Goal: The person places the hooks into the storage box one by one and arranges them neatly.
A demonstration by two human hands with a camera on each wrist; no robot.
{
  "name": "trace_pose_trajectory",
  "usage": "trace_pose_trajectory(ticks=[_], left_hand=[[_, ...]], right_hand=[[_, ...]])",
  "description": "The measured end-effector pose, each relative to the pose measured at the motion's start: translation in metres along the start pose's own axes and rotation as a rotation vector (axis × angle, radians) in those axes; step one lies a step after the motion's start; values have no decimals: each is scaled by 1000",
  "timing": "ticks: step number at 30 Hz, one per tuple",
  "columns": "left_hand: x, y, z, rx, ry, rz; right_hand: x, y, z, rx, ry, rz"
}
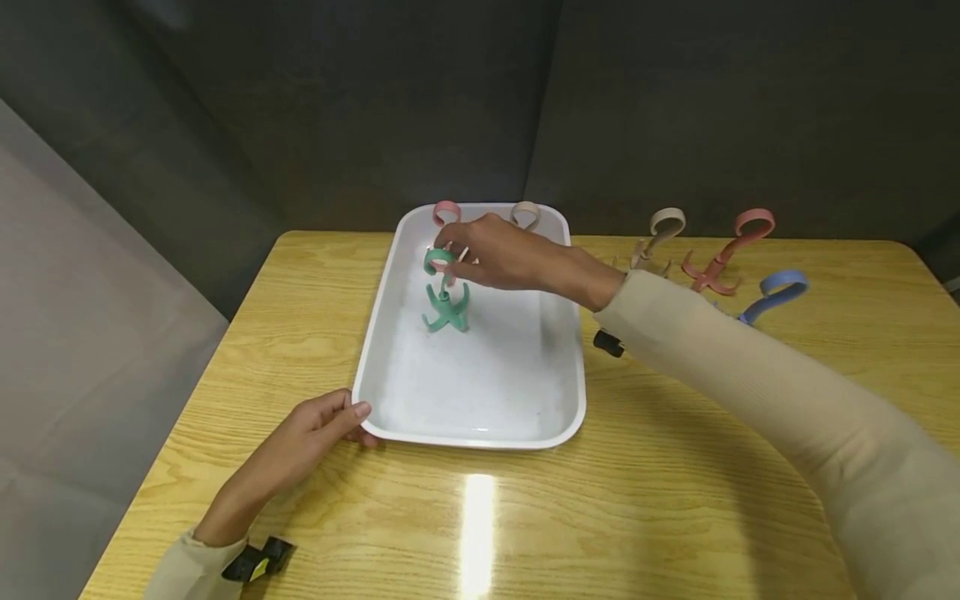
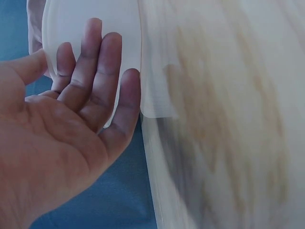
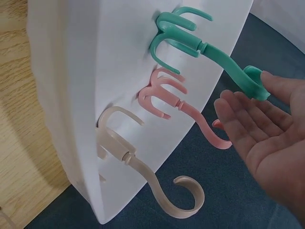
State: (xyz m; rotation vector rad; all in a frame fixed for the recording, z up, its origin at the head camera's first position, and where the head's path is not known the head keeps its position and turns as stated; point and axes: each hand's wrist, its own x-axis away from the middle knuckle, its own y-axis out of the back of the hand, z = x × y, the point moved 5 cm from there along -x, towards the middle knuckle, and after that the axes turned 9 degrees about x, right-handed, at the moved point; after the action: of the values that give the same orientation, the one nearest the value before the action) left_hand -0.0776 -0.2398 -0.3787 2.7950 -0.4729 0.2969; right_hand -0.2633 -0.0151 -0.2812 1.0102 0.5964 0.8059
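Note:
My right hand (image 1: pixel 495 250) reaches over the white tray (image 1: pixel 480 437). It pinches the curled top of a green four-claw hanging hook (image 1: pixel 446 310), which stands upright in the tray, claws on its floor. In the right wrist view the thumb touches the green curl and the fingertips lie beside it. Behind it in the tray are a pink hanging hook (image 3: pixel 164 98) and a beige hanging hook (image 3: pixel 143 164), partly hidden by my hand in the head view. My left hand (image 1: pixel 318 425) holds the tray's near left corner, thumb on the rim, fingers against the outside.
Right of the tray, on the wooden table (image 1: pixel 675 483), stand another beige hook (image 1: pixel 663 229), a red hook (image 1: pixel 723 254) and a blue hook (image 1: pixel 780 292). My right sleeve (image 1: pixel 750 383) partly covers them. A dark curtain (image 1: pixel 375 108) hangs behind the table.

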Motion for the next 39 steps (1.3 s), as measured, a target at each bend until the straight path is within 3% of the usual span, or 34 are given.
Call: trace_pose_trajectory(ticks=[7,23,39], left_hand=[[0,-1,0,6,1,0],[-1,0,-2,2,-11,7],[0,0,-1,-13,-4,-5]], right_hand=[[7,4,-6,16,-7,-2],[38,9,-13,167,-75,30],[78,15,-21,209,-45,-57]])
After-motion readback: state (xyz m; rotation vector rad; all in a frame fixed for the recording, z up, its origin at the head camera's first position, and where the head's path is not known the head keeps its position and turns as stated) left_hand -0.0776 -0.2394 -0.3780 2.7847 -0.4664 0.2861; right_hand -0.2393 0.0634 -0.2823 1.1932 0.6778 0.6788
